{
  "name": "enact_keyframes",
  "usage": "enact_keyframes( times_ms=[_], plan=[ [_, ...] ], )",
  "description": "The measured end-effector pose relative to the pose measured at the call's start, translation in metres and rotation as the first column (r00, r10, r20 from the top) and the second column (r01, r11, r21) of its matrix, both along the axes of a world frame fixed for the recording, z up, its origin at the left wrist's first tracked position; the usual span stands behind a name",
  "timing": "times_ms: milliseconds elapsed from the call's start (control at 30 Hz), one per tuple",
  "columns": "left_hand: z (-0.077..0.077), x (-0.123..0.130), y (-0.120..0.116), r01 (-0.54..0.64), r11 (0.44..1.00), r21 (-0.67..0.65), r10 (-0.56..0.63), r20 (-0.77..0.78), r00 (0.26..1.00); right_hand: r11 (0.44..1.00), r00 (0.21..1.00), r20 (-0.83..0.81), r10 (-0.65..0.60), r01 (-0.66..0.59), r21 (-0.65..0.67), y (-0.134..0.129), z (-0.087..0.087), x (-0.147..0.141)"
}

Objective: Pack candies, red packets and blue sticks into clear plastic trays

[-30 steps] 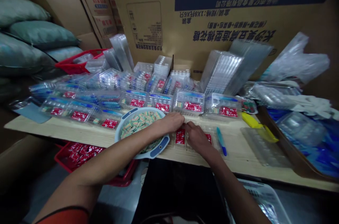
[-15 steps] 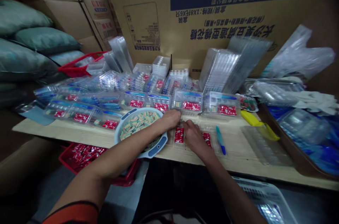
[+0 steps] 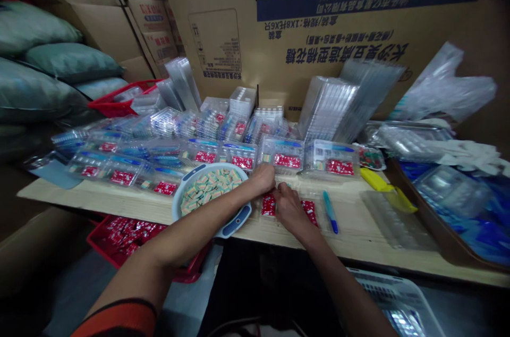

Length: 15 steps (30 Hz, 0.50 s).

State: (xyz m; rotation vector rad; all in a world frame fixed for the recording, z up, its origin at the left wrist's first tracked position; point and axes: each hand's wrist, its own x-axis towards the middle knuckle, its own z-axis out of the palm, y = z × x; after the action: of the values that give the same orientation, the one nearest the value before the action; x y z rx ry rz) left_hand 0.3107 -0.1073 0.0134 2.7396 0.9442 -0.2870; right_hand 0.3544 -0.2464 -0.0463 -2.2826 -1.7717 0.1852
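My left hand [image 3: 263, 178] reaches across a pale blue basin [image 3: 178, 188] of small striped pieces [image 3: 213, 185]. Its curled fingers meet those of my right hand [image 3: 288, 206] over clear plastic trays [image 3: 282, 220] near the table's front. What the fingertips hold is too small to make out. One red packet [image 3: 268, 204] lies in the tray just left of my right hand, and another red packet [image 3: 309, 211] shows at its right. A blue pen [image 3: 330, 212] lies farther right.
Filled trays [image 3: 287, 153] line the table behind my hands, with stacks of clear trays [image 3: 329, 108] beyond. A yellow object [image 3: 388, 190] and a brown box [image 3: 422, 215] are at the right. A red crate [image 3: 107, 252] of packets stands below left.
Both hands stay close together over the trays, with small finger movements. My left fingers have shifted slightly right and now touch or overlap the right fingertips. The view has moved slightly.
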Motion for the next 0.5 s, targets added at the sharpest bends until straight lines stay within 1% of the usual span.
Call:
enact_keyframes(
  times_ms=[100, 267, 433, 500],
  plan=[
    [0.0, 0.0, 0.003, -0.046, 0.998, -0.031, 0.046, -0.008, 0.999, 1.0, 0.999, -0.033, 0.018, -0.017, 0.025, -0.003, 0.0, 0.002],
    [0.005, -0.002, 0.007, -0.097, 0.993, -0.07, 0.095, -0.029, 0.995, 0.998, 0.997, -0.069, 0.031, -0.028, 0.051, -0.006, 0.002, 0.004],
    [0.008, -0.002, -0.002, -0.116, 0.992, -0.052, 0.115, -0.018, 0.993, 0.998, 0.997, -0.067, 0.027, -0.023, 0.058, -0.006, 0.003, 0.003],
    [0.013, -0.003, -0.006, -0.108, 0.993, -0.053, 0.109, 0.014, 0.994, 0.998, 0.997, -0.075, 0.027, -0.023, 0.052, -0.006, 0.006, 0.003]
  ],
)
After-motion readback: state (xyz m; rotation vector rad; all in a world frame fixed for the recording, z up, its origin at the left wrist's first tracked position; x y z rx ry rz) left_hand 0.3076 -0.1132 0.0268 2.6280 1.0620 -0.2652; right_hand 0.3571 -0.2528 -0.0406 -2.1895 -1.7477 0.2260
